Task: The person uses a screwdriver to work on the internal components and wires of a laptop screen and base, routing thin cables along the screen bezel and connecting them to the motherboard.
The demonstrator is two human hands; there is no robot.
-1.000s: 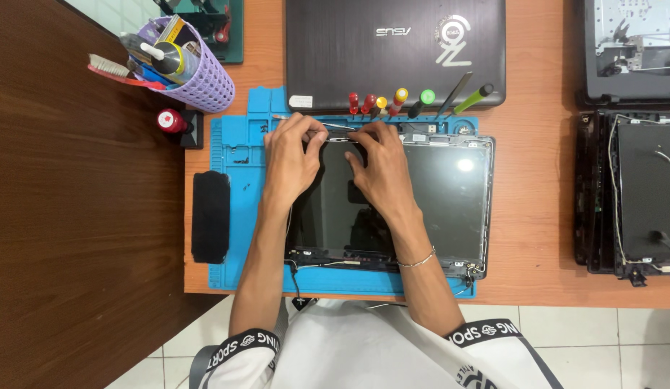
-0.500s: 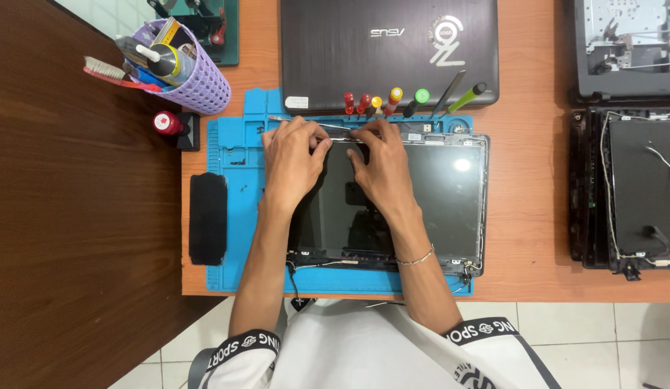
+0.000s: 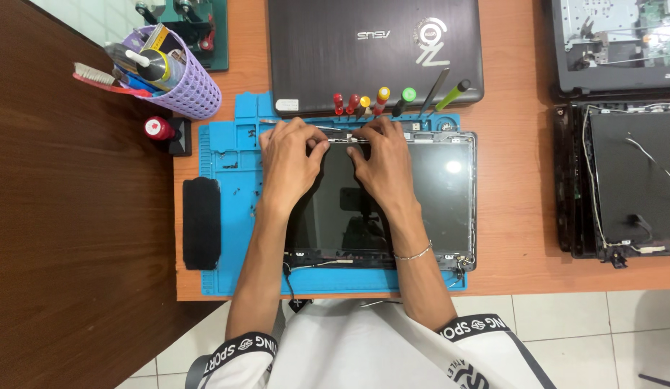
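A bare laptop screen panel (image 3: pixel 436 194) lies in its lid shell on a blue work mat (image 3: pixel 230 151). My left hand (image 3: pixel 288 155) and my right hand (image 3: pixel 382 158) both rest on the panel's far edge, fingertips pinching at a small part in the middle of that top rim (image 3: pixel 338 135). What exactly the fingers grip is too small to tell. Thin cables run along the lid's top and bottom edges. A thin bracelet circles my right wrist.
A closed dark laptop (image 3: pixel 374 47) lies behind the mat, with a row of colour-tipped screwdrivers (image 3: pixel 382 99) along the mat's far edge. A purple tool basket (image 3: pixel 180 79), a red-capped item (image 3: pixel 160 128) and a black pad (image 3: pixel 201 223) sit left. Opened laptop shells (image 3: pixel 630 180) lie right.
Both hands have stayed at the panel's top edge, with only small finger shifts. The view has drifted slightly.
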